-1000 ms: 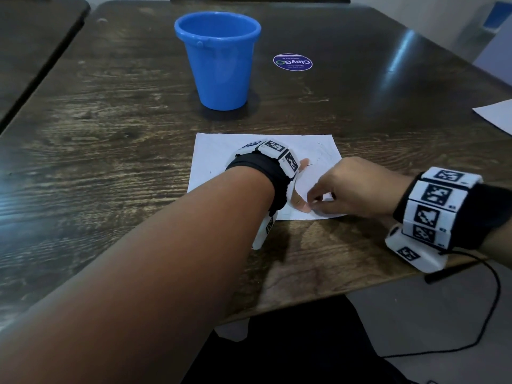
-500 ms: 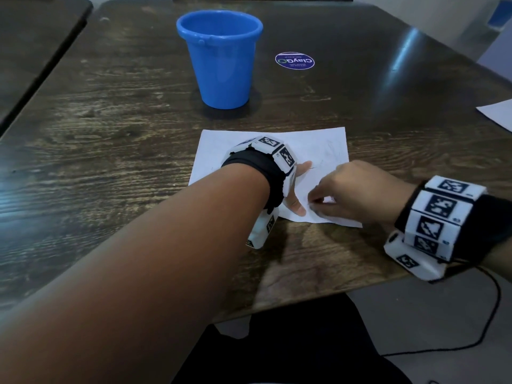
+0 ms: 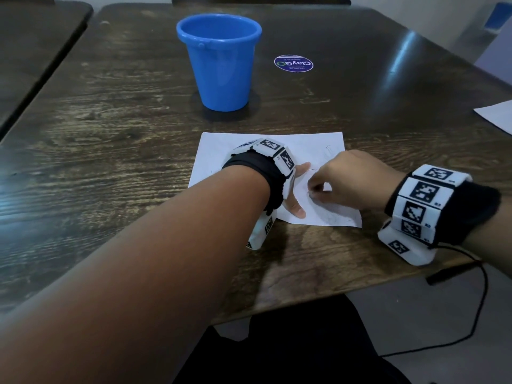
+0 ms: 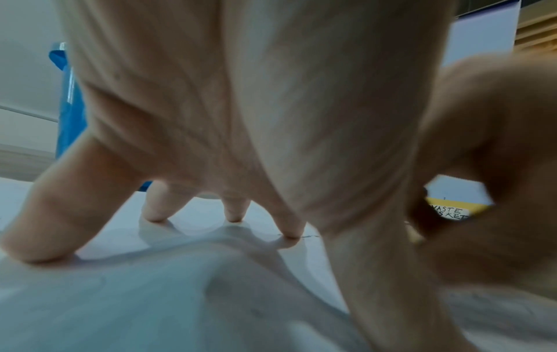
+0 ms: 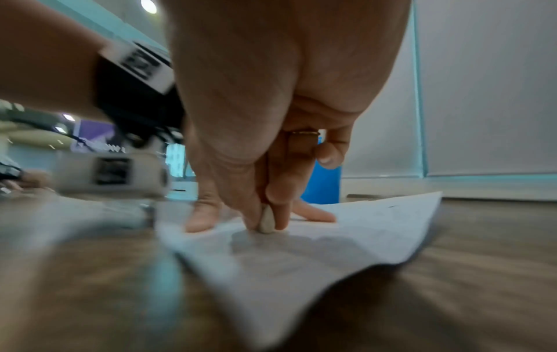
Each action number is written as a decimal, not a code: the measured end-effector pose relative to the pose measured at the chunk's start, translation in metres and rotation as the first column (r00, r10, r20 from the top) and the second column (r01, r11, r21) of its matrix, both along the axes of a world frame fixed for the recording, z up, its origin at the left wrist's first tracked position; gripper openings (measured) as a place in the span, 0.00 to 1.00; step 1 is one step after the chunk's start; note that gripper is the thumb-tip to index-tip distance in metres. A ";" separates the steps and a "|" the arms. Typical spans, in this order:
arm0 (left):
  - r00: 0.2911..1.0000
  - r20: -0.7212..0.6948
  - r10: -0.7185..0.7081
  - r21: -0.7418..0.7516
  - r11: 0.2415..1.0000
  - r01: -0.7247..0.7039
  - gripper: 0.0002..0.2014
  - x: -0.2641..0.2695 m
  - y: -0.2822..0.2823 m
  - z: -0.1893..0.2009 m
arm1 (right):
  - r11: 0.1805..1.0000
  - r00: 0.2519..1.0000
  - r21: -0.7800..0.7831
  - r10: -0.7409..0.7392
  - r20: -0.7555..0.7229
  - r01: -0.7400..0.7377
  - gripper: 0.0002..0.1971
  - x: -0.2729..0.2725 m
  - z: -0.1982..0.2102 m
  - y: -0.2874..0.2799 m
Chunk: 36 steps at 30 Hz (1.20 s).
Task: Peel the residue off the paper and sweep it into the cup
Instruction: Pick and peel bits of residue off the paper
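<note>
A white paper (image 3: 249, 146) with faint pencil marks lies on the dark wooden table, just in front of the blue cup (image 3: 220, 62). My left hand (image 3: 297, 187) presses down on the sheet with spread, straight fingertips (image 4: 292, 229). My right hand (image 3: 314, 189) pinches a small whitish lump (image 5: 266, 221) between thumb and finger, held against the paper (image 5: 301, 262) beside the left thumb. The left wrist view shows the paper (image 4: 150, 297) beneath the left hand (image 4: 229, 143) and a sliver of the cup (image 4: 68, 114). The cup (image 5: 322, 188) also shows behind my right hand (image 5: 265, 166).
A round purple sticker (image 3: 293, 63) lies right of the cup. A second white sheet (image 3: 496, 115) sits at the table's right edge. The table's front edge (image 3: 332, 289) is close to the paper. A black cable (image 3: 471, 328) hangs from my right wrist. Another table (image 3: 36, 51) stands left.
The paper has twisted a little, its near right corner sliding right. My right hand's pinch now sits farther in from the near edge. My left hand stays pressed on the sheet.
</note>
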<state>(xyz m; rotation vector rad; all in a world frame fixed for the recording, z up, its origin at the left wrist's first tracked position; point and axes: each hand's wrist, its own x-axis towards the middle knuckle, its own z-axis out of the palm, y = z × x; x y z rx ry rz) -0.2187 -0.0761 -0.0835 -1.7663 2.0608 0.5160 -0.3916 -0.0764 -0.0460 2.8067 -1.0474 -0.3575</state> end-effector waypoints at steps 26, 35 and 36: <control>0.999 -0.034 0.006 0.008 1.000 -0.006 0.64 0.000 0.005 0.006 | 1.000 0.999 0.019 -0.005 0.044 0.004 0.11 -0.002 0.004 0.005; 0.997 -0.039 -0.066 -0.028 0.997 0.065 0.60 0.002 0.005 0.009 | 0.994 0.995 0.058 0.092 0.049 -0.095 0.11 -0.002 -0.002 0.024; 0.997 -0.011 -0.072 -0.034 0.997 0.072 0.61 0.001 0.004 0.009 | 0.989 0.992 0.086 0.110 0.069 -0.116 0.10 -0.003 -0.001 0.029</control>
